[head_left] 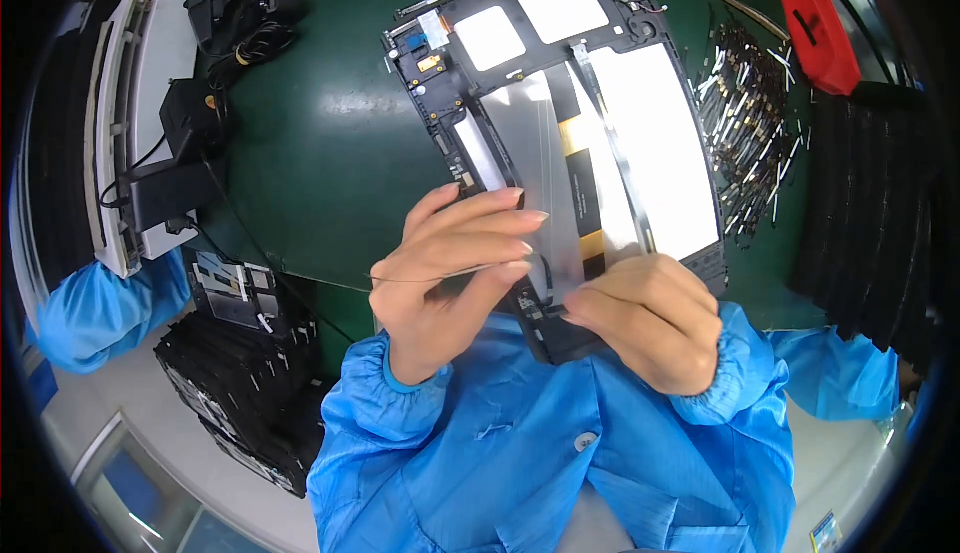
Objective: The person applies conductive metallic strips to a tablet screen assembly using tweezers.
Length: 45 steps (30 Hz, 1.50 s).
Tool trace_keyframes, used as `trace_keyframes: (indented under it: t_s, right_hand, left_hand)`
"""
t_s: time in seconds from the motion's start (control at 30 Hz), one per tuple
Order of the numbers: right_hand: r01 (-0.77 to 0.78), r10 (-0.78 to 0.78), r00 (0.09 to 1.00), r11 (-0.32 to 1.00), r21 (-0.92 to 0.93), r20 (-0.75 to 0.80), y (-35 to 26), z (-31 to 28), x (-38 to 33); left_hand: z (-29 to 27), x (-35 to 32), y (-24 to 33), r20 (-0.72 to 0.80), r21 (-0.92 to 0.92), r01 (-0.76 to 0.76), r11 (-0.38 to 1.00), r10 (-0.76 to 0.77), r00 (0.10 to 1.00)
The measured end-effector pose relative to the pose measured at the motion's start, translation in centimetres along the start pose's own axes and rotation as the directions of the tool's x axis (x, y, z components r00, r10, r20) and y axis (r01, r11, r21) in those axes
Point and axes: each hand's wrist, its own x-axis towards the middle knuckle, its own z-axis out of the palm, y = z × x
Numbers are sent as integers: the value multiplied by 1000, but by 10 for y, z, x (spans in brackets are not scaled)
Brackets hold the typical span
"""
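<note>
A black tablet housing (pixel 562 45) with white panels and a ribbon cable (pixel 583 188) lies tilted in front of me, its near end close to my blue jacket. My left hand (pixel 445 278) is over its left edge, closed, with a thin wire (pixel 420 280) pinched between thumb and fingers and trailing to the left. At the near right corner of the housing, my right hand (pixel 650 318) is closed, thumb and fingertips pressed together on the housing's inner edge. What those fingertips grip is hidden.
On the green table (pixel 340 173), a heap of small cables (pixel 745 128) is at the right, below a red bin (pixel 820 33). Black adapters with cords (pixel 195 118) are at the left. Stacked black housings (pixel 235 383) stand at the lower left. Blue sleeves of other people (pixel 110 313) show at both sides.
</note>
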Motion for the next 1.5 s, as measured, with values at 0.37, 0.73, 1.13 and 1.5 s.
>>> trace_keyframes:
  t_s: [0.37,0.73,1.13,1.5]
  right_hand:
    - [102,-85,993,962,-254,79,1,11,-4]
    - [193,-155,976,941,-277,151,2,10,0]
    - [188,-139,976,926,-327,169,0,13,-2]
    - [167,-108,979,912,-374,172,-1,14,-2]
  left_hand:
    - [0,-3,-7,-14,-37,-9,999,9,1000]
    - [-7,4,-6,25,40,-48,998,47,999]
    - [0,39,-16,127,269,-163,949,133,983]
    - [1,41,-20,137,259,-154,954,121,983]
